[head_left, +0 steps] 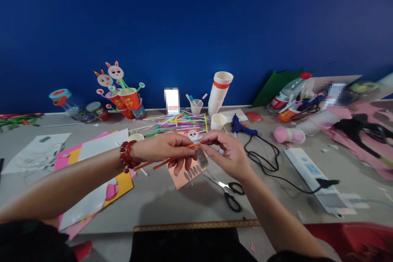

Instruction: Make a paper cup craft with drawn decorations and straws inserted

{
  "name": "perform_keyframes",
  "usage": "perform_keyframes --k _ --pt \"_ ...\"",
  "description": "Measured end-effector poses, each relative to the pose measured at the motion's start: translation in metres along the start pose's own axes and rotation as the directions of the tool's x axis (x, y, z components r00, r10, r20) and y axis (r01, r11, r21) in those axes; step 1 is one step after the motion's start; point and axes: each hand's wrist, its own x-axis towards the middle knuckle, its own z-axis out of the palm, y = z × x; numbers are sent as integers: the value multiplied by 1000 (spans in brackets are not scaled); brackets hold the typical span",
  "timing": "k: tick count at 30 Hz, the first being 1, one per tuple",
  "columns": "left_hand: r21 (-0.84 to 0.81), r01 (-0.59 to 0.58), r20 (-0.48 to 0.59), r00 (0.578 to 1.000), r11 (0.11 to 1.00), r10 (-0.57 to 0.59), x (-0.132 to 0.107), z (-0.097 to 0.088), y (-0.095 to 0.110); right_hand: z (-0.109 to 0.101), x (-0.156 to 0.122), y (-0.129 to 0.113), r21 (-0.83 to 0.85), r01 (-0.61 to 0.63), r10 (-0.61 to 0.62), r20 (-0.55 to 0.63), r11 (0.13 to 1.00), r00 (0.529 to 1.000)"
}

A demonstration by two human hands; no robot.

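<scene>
Orange pipe cleaners (158, 166) run between my hands above the middle of the table, their loose ends trailing to the left. My left hand (168, 147), with a red bead bracelet at the wrist, is closed around them. The fingertips of my right hand (225, 153) pinch the strands' right end, close against the left fingers. Just behind the hands is a small white rabbit face (193, 134), partly hidden. Below them lies a salmon-coloured card (178, 181) with grey leaf-like shapes. Black-handled scissors (229, 190) rest on the table beside the right forearm.
Coloured pipe cleaners (159, 123) lie piled behind the hands, near stacked paper cups (219, 94). A blue glue gun (242, 126) and its cable lie right, with a power strip (310, 172). Orange cups (129, 100) with rabbit figures stand left, behind paper sheets (89, 190).
</scene>
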Motion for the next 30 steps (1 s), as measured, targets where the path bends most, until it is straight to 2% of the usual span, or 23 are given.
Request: perform_keyframes --k 7,10,14,23,27,30 --pt "10 9 -19 1000 1000 -9 1 0 -2 2 -2 2 -34 13 -13 -12 999 1000" --pt "18 -3 -16 1000 1000 4 1 0 -2 3 -3 2 -88 103 -107 -49 991 993" --pt "50 0 -22 1000 999 1 1 0 1 1 0 0 -189 230 -234 5 955 972" --pt "190 -34 -58 997 981 46 -2 1 0 1 2 -2 -171 194 -192 25 966 981" --pt "265 -45 -62 996 963 64 -4 1 1 -1 3 -3 -112 133 -124 80 985 989" --pt "249 -50 -54 996 967 65 -4 2 1 -2 3 -3 -59 80 -73 105 995 992"
